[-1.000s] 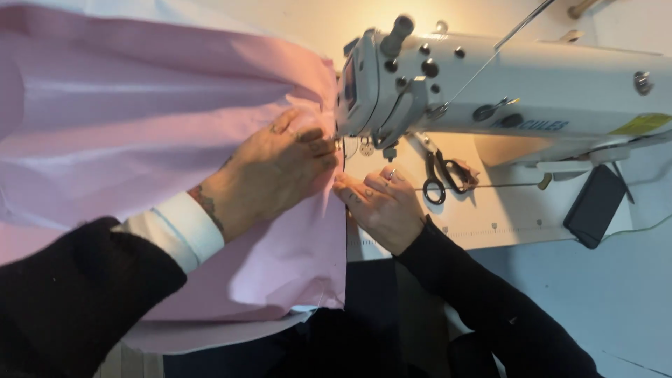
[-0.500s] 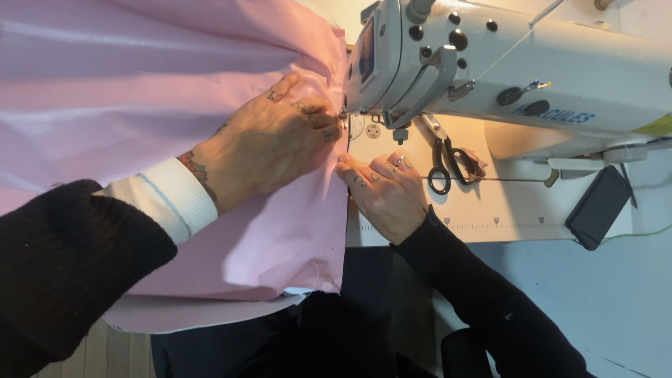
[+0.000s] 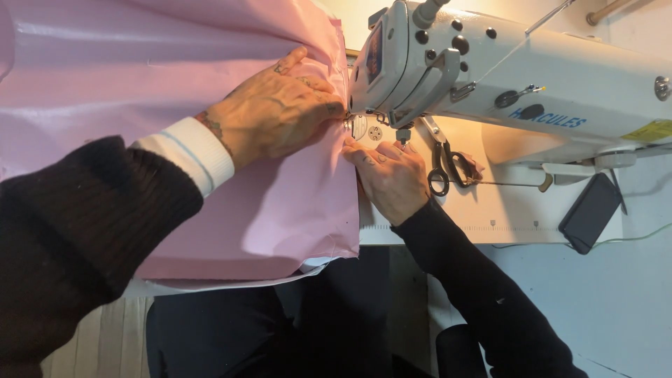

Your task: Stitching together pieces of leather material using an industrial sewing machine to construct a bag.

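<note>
A white desk [image 3: 490, 217] carries the work. On it stands a white sewing machine [image 3: 532, 77], its head just above the two grips. Pink fabric [image 3: 280, 210] spreads over the desk on the left grip's side and hangs over the near edge. Black-handled scissors [image 3: 448, 168] lie just beyond the right grip, a dark phone [image 3: 591, 213] well farther out.

I have one view only, from the head camera, looking steeply down and close over my hands; the sewing machine [image 3: 532, 84] fills the far right, pink fabric [image 3: 140, 84] the left.
</note>
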